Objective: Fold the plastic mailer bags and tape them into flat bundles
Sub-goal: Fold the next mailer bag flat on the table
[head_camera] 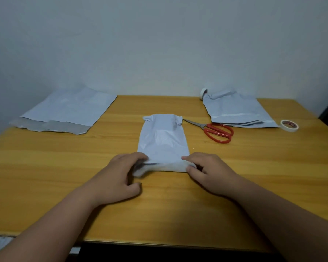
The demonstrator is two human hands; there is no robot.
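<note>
Near edge of the mailer (163, 137) being rolled

It is being pinched by the left hand (119, 173) and right hand (208, 171); corners should be kept level, creases pressed flat.

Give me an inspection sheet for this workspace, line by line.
Surface: wooden table, set against the wall.
Job's things: folded mailer bag at centre, near end being rolled or folded; flat mailer bags at far left; crumpled mailer stack at far right; tape roll beside that stack; second tape roll behind it.
Clutter: red-handled scissors, closed, right of the folded bag.
Grippers: left hand and right hand each grip the bag's near edge.
Cables: nothing seen.
Surroundings: plain pale wall; dark object at the right edge, unclear.
</note>
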